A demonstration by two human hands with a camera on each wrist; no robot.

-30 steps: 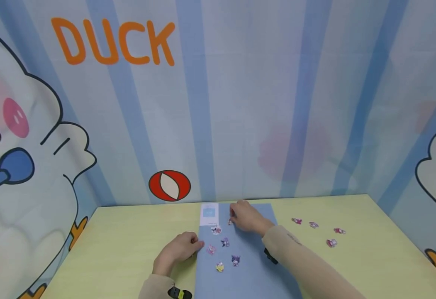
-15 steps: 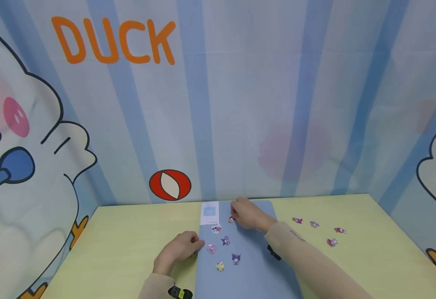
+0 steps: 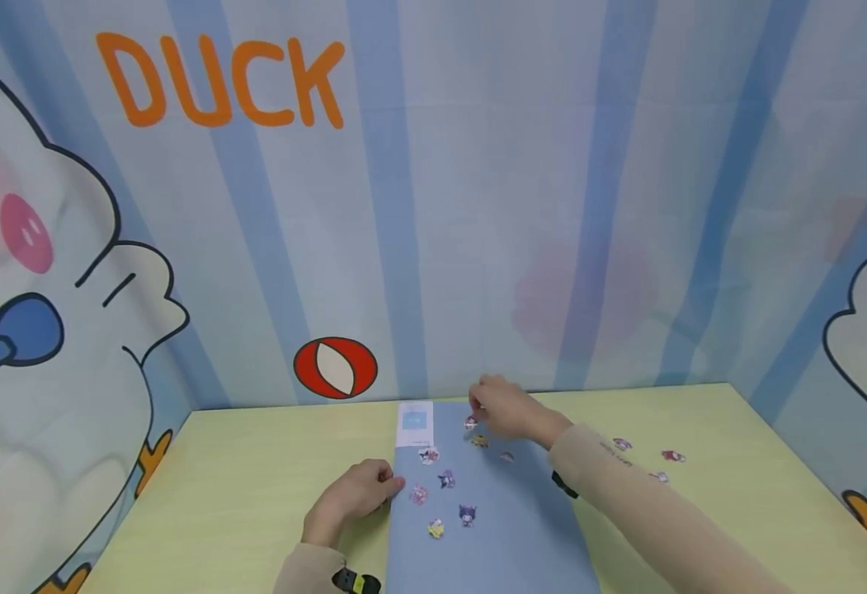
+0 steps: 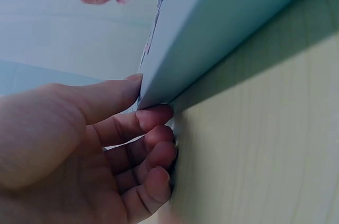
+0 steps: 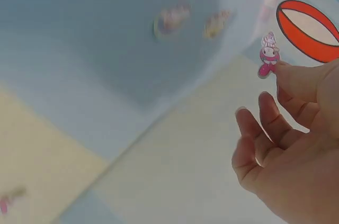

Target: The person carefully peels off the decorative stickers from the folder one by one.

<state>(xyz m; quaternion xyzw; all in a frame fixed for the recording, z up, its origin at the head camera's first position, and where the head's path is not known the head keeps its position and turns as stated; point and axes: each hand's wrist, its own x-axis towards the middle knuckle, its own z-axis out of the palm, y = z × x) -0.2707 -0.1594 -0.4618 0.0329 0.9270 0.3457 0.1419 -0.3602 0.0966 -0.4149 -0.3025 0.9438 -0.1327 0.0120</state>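
Note:
A blue board (image 3: 507,528) lies lengthwise on the table, with several small character stickers (image 3: 467,516) on its top. My left hand (image 3: 355,497) is at its left edge; in the left wrist view the thumb and index finger of that hand (image 4: 69,134) pinch the edge of the board (image 4: 185,38), other fingers curled below. Over the far part of the board, my right hand (image 3: 515,410) holds a pink sticker (image 3: 471,422). The right wrist view shows this sticker (image 5: 268,59) between thumb and a finger of the hand (image 5: 296,144), held clear of the surface.
Loose stickers (image 3: 674,455) lie on the pale yellow table (image 3: 270,462) right of the board, partly behind my right sleeve. A white label (image 3: 414,424) covers the board's far left corner. Behind the table hangs a blue striped cloth (image 3: 478,206).
My right hand has moved right and slightly back, now with a pink sticker. Two stickers show on the board below it. One right-hand table sticker is no longer visible. My left hand stays put.

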